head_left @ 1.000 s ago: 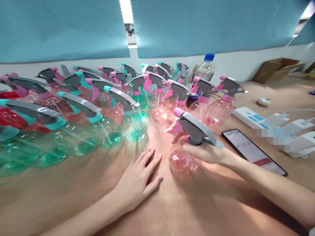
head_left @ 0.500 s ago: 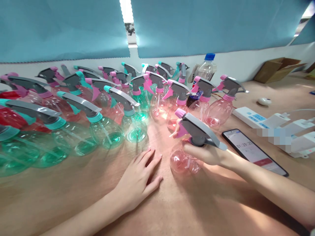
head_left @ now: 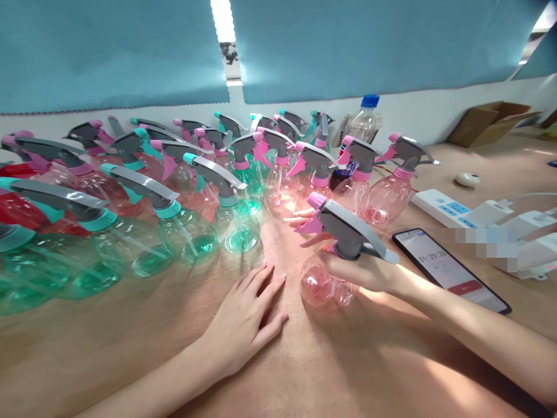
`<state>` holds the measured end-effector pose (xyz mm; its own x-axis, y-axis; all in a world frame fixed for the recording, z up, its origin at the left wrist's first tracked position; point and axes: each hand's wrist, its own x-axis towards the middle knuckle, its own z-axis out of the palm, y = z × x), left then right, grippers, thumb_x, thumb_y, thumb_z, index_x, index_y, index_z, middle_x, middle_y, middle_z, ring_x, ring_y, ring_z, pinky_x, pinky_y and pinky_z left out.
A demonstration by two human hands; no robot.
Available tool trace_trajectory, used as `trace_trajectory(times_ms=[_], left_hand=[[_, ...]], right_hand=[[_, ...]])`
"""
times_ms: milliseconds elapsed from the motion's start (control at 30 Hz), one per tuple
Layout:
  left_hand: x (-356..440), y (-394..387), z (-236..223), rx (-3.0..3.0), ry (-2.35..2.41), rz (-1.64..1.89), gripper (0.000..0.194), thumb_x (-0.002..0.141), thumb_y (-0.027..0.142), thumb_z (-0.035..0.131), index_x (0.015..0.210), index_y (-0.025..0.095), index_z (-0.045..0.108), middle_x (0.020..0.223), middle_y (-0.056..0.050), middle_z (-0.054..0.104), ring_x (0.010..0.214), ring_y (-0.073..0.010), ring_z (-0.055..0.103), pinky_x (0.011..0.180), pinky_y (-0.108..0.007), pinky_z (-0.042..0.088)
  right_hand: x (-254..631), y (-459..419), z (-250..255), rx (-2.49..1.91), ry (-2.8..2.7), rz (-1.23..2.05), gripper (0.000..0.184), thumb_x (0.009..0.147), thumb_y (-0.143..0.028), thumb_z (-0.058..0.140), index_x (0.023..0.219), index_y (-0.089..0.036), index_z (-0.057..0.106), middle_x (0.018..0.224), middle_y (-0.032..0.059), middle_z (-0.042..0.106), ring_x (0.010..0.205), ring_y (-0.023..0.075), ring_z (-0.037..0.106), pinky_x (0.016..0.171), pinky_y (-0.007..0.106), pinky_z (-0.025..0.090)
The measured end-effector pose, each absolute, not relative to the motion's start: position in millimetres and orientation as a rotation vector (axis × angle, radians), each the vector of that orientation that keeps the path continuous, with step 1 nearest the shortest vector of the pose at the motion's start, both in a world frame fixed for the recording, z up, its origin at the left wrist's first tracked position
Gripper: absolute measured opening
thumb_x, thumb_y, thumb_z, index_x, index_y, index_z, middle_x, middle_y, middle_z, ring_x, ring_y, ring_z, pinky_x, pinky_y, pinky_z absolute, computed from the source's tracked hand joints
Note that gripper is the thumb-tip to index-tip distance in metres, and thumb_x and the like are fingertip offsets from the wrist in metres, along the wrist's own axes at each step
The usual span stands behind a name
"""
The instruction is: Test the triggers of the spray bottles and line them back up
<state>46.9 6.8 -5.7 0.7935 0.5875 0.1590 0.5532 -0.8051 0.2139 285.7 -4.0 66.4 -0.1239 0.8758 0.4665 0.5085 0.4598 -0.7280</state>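
My right hand (head_left: 363, 270) is wrapped round the neck of a clear pink spray bottle (head_left: 324, 285) with a grey and pink head. Two of its fingers reach forward around the pink trigger (head_left: 308, 224), which stands out from the neck. The bottle stands on the table, and its spout points away to the left. Flat on the tabletop to the left lies my left hand (head_left: 248, 316), holding nothing, its fingers spread. Just beyond those fingers is a green spray bottle (head_left: 239, 232) with a turquoise collar.
Rows of green, pink and red spray bottles (head_left: 187, 235) fill the left and back. At right lie a phone (head_left: 450, 270) showing a timer and a power strip (head_left: 439, 203) with plugs. A blue-capped drink bottle (head_left: 363, 125) and a cardboard box (head_left: 483, 125) stand behind.
The fingers of my right hand were curled in on the trigger half a second ago; now they are extended and the trigger is further out. My left hand stays where it was.
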Motion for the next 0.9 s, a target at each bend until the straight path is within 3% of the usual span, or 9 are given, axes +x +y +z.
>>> trace_trajectory(times_ms=[167,333,400,600,900], left_hand=[[46.9,7.1,-6.2,2.825,0.900,0.326,0.050,0.097,0.042,0.044,0.141,0.020,0.043,0.146,-0.013,0.042,0.134,-0.0321,0.038,0.107,-0.050,0.037],[47.2,6.8,-5.8,2.835,0.902,0.297,0.050,0.097,0.042,0.044,0.141,0.018,0.043,0.147,-0.015,0.041,0.135,-0.0321,0.036,0.107,-0.051,0.037],[47.0,6.5,-5.8,2.840,0.907,0.288,0.050,0.098,0.042,0.044,0.142,0.018,0.042,0.148,-0.015,0.040,0.135,-0.0319,0.036,0.107,-0.051,0.037],[46.8,6.8,-6.8,2.833,0.908,0.301,0.051,0.097,0.042,0.045,0.143,0.020,0.041,0.148,-0.014,0.041,0.135,-0.0315,0.037,0.108,-0.051,0.036],[47.2,6.6,-6.7,2.839,0.909,0.291,0.050,0.097,0.042,0.044,0.142,0.020,0.042,0.148,-0.014,0.041,0.135,-0.0315,0.037,0.107,-0.051,0.037]], right_hand=[[286.6,-2.6,61.1,-1.125,-1.783,0.557,0.041,0.072,-0.016,0.052,0.111,-0.022,0.065,0.071,-0.0001,0.069,0.068,0.0166,0.068,0.063,0.027,0.059],[288.3,-2.5,57.9,-1.011,-1.782,0.718,0.053,0.075,-0.009,0.055,0.126,-0.023,0.055,0.111,0.0062,0.069,0.101,0.0201,0.067,0.080,0.032,0.059],[288.8,-3.2,58.3,-0.984,-1.798,0.732,0.056,0.077,-0.012,0.058,0.130,-0.026,0.051,0.113,0.0060,0.068,0.108,0.0212,0.065,0.080,0.032,0.060],[289.8,-6.1,60.8,-1.097,-1.811,0.605,0.026,0.074,-0.012,0.060,0.095,-0.025,0.063,0.085,0.0015,0.069,0.072,0.0163,0.066,0.067,0.029,0.060],[289.6,-4.3,68.4,-1.024,-1.844,0.753,0.024,0.073,-0.007,0.053,0.089,-0.024,0.054,0.101,0.0025,0.069,0.077,0.0150,0.069,0.066,0.024,0.059]])
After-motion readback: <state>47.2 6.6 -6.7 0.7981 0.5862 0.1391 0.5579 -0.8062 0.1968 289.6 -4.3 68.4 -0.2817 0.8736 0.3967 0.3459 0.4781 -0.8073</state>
